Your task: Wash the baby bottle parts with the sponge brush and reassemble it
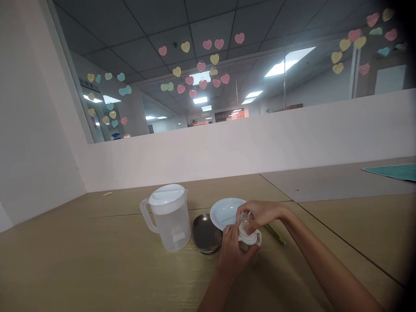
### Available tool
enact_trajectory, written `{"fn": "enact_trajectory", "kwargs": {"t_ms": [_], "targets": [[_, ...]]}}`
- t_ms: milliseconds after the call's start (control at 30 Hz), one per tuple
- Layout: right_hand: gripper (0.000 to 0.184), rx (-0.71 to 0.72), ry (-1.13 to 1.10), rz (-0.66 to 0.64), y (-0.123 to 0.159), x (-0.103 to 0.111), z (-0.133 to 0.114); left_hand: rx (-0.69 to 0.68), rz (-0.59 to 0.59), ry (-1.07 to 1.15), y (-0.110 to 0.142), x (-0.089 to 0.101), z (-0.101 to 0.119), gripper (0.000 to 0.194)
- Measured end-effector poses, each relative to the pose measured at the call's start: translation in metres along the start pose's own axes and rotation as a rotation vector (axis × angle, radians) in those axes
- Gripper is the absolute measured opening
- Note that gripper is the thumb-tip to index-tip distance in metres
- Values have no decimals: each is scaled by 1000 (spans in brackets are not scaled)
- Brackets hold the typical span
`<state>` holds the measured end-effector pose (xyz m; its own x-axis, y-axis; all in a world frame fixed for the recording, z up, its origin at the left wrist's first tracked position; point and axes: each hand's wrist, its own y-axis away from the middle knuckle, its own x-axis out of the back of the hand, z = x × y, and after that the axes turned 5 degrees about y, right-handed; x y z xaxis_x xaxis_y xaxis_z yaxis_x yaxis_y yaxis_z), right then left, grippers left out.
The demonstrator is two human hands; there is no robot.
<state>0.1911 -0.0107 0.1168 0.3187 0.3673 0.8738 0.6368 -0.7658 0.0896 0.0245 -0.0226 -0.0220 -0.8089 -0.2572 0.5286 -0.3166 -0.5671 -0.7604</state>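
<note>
A small container with a white collar (249, 238) and a white loop on its right side is between my two hands. My left hand (232, 249) is wrapped around its lower part, most of which is hidden. From above, my right hand (260, 214) grips the clear top piece (244, 219), fingers curled round it. Just behind my hands lies a white plate (224, 210), partly covered by them. A round, shallow metal dish (207, 234) sits left of my left hand. Right of the container, a thin green item (277, 234) lies on the table, partly hidden by my right hand.
A translucent plastic pitcher (170, 221) with a white lid stands to the left, its handle facing left. A small flat light-coloured piece (107, 194) lies near the wall. At the far right is a teal cloth (394, 171). A white wall (234, 151) bounds the table's back.
</note>
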Motion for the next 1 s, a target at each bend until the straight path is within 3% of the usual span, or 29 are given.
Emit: {"fn": "enact_trajectory", "kwargs": {"t_ms": [333,533,667,800,1000], "targets": [[38,-19,111,57,2,0,-9,93,29,5,-1,1,-3,61],[39,62,-15,339,24,12,-12,135,-14,48,-2,4,1,54],[39,-71,26,454,10,8,8,135,-12,59,-3,5,2,52],[44,-259,107,404,-24,-8,37,137,-31,63,-3,6,2,53],[30,-313,132,221,-52,-30,52,148,-61,63,-4,7,1,54]]}}
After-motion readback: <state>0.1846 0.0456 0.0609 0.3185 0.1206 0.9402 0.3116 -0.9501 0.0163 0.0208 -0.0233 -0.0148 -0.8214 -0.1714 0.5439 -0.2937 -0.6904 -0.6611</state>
